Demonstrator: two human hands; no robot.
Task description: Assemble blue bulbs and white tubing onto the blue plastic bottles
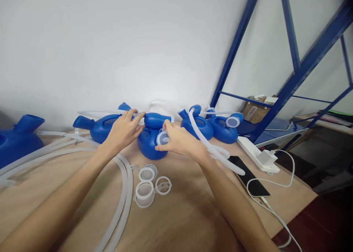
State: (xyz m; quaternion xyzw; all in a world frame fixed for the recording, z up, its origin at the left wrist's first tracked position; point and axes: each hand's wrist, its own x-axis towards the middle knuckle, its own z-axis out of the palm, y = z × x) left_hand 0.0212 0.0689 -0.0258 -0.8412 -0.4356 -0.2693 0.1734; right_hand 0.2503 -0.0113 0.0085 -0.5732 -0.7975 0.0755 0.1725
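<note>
A blue plastic bottle (152, 148) stands on the brown table in front of me, with a blue tapered piece (156, 120) lying across its top. My right hand (176, 137) grips a translucent white cap (162, 137) at the bottle's right side, thumb below and fingers above. My left hand (125, 129) is at the left end of the tapered piece, fingers bent round a white part there that is mostly hidden. Nearer to me lie loose translucent caps and rings (145, 193).
More blue bottles stand at the left (19, 143), beside my left hand (100, 129) and at the right (224, 130). White hoses (125, 193) curve over the table. At the right are a phone (252, 178), a power strip (257, 156) and a blue metal frame (237, 42).
</note>
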